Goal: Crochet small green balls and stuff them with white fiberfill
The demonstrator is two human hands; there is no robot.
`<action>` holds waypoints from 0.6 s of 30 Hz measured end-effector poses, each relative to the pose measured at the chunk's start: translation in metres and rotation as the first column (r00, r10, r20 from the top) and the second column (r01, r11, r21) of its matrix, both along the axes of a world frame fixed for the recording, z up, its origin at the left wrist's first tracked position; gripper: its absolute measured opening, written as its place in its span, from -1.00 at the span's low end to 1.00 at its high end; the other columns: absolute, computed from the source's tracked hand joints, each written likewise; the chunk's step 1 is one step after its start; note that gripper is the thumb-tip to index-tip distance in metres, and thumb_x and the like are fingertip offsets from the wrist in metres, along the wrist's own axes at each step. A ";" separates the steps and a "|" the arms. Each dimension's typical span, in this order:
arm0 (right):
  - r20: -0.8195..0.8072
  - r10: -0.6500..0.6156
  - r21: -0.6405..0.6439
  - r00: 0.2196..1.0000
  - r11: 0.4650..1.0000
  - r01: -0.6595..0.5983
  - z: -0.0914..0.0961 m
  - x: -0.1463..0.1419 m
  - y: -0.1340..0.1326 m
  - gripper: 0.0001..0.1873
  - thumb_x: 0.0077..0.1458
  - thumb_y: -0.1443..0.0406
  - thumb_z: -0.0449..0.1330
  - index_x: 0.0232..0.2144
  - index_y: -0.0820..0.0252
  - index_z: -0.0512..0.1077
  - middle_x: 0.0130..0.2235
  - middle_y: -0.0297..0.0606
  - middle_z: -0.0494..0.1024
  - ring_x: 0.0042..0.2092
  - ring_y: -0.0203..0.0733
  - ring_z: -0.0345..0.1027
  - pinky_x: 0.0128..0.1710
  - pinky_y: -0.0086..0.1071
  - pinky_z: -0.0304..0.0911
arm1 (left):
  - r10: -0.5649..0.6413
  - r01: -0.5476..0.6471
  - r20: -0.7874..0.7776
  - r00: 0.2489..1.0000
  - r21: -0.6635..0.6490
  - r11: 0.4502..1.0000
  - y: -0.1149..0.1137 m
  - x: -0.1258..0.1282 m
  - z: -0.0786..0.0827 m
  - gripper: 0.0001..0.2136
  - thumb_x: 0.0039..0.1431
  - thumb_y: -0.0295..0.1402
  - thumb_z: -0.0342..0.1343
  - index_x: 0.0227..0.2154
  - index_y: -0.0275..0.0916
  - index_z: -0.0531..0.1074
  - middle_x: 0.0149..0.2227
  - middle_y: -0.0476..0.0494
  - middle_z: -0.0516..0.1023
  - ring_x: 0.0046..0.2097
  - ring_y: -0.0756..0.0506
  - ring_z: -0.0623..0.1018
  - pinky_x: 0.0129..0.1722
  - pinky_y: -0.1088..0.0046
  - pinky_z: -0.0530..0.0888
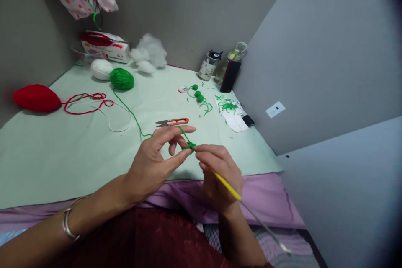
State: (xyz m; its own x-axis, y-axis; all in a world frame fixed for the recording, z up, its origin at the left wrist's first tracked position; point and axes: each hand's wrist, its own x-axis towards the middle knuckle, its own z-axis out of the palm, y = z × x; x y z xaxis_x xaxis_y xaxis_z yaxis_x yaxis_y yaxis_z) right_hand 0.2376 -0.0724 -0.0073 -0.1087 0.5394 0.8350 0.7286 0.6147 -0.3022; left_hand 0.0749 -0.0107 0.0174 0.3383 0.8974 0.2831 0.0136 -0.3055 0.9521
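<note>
Between thumb and fingers, my left hand (158, 148) pinches a small piece of green crochet work (189, 145). Green yarn runs over its raised index finger and back to a green yarn ball (122, 78). My right hand (221, 171) is closed around a crochet hook (226, 185) with a yellow handle, whose tip meets the green piece; the fingers hide the tip itself. Just beyond my left fingers lie orange thread snips (172, 122) on the pale tabletop cover (78, 155).
Red yarn (37, 98) and a white yarn ball (101, 69) sit at left, near white stuffing (149, 54). Small green balls (198, 95), green scraps (228, 105) on white paper, a pen cup (208, 67), a phone (230, 76) and a bottle (234, 55) stand or lie at right. Grey walls enclose the table.
</note>
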 end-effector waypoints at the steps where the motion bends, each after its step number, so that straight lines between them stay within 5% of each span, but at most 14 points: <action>1: 0.033 -0.044 0.030 0.999 0.999 0.043 -0.003 -0.002 0.000 -0.66 0.31 0.45 0.16 0.06 0.06 0.50 -0.11 -0.15 0.66 -0.13 -0.13 0.56 -0.20 -0.22 0.52 | -0.006 0.006 0.008 1.000 -0.018 1.000 -0.001 0.001 -0.001 -0.75 0.10 -0.44 0.33 -0.13 -0.12 0.64 -0.35 -0.02 0.58 -0.34 -0.07 0.41 -0.07 0.29 0.38; 4: 0.102 -0.192 0.135 0.976 0.975 0.178 -0.013 -0.007 0.001 -0.59 0.25 0.47 0.24 0.08 -0.04 0.53 -0.08 -0.19 0.65 -0.09 -0.10 0.56 -0.15 -0.21 0.53 | -0.116 0.142 0.126 0.985 -0.220 0.965 0.000 0.002 -0.003 -0.58 0.08 -0.44 0.35 0.04 -0.13 0.59 -0.33 -0.01 0.54 -0.30 -0.06 0.42 -0.15 0.35 0.37; 7: 0.001 -0.182 0.127 0.983 0.975 0.180 -0.013 -0.008 0.001 -0.64 0.29 0.44 0.22 0.04 -0.06 0.56 -0.10 -0.22 0.65 -0.10 -0.11 0.55 -0.17 -0.20 0.52 | -0.235 0.409 0.376 0.896 -0.496 0.766 0.006 0.001 -0.004 -0.42 0.09 -0.32 0.39 0.21 -0.21 0.47 -0.35 -0.01 0.51 -0.27 -0.06 0.44 -0.19 0.40 0.35; 9: -0.227 -0.088 0.053 0.970 0.993 0.102 -0.008 -0.006 0.001 -0.71 0.35 0.41 0.14 -0.02 -0.01 0.57 -0.18 -0.24 0.65 -0.17 -0.13 0.53 -0.24 -0.20 0.48 | -0.203 0.465 0.461 0.864 -0.575 0.673 0.011 -0.001 -0.002 -0.41 0.08 -0.30 0.41 0.19 -0.26 0.48 -0.37 0.01 0.49 -0.30 -0.03 0.39 -0.23 0.44 0.31; 13: -0.670 0.095 -0.056 0.736 0.982 -0.179 0.002 -0.002 0.006 -0.79 0.38 0.32 0.15 -0.20 0.05 0.60 -0.33 -0.30 0.60 -0.32 -0.22 0.43 -0.33 -0.28 0.35 | -0.202 0.452 0.464 0.862 -0.527 0.720 0.015 -0.004 0.000 -0.53 0.12 -0.36 0.40 0.12 -0.21 0.57 -0.35 0.02 0.47 -0.30 -0.01 0.35 -0.21 0.46 0.28; 18: -0.787 0.131 -0.118 0.603 0.927 -0.355 0.000 -0.006 0.015 -0.82 0.36 0.27 0.20 -0.19 0.01 0.63 -0.25 -0.30 0.64 -0.24 -0.22 0.45 -0.25 -0.29 0.33 | -0.304 0.496 0.446 0.842 -0.417 0.762 0.009 -0.005 -0.005 -0.58 0.22 -0.36 0.34 0.14 -0.08 0.55 -0.22 -0.02 0.51 -0.13 -0.05 0.44 0.01 0.39 0.32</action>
State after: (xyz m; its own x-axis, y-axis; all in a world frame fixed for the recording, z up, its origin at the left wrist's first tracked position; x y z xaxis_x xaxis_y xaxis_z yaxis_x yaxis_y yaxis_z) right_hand 0.2315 -0.0573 -0.0071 0.3397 0.7786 0.5277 0.0050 0.5595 -0.8288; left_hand 0.0698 -0.0015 0.0125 0.6692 0.7431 0.0011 -0.3431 0.3077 0.8874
